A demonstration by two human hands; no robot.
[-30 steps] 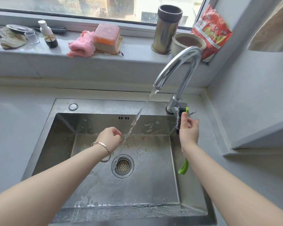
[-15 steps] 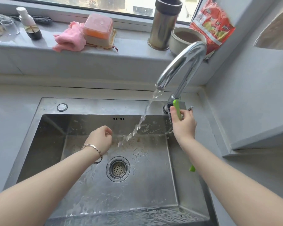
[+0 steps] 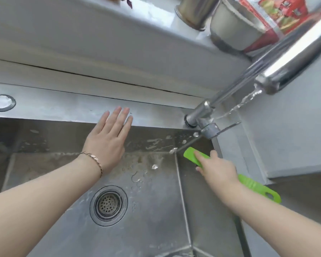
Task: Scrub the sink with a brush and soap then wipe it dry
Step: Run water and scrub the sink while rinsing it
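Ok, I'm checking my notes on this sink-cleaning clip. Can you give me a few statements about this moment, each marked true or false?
1. The right hand grips the green brush. True.
2. The tap is turned off. False: water is running from its spout.
3. The left hand is balled into a fist. False: it is flat with its fingers straight, up by the back wall of the sink.
4. A bracelet sits on the left wrist. True.
5. The left hand holds a cloth. False: it holds nothing.
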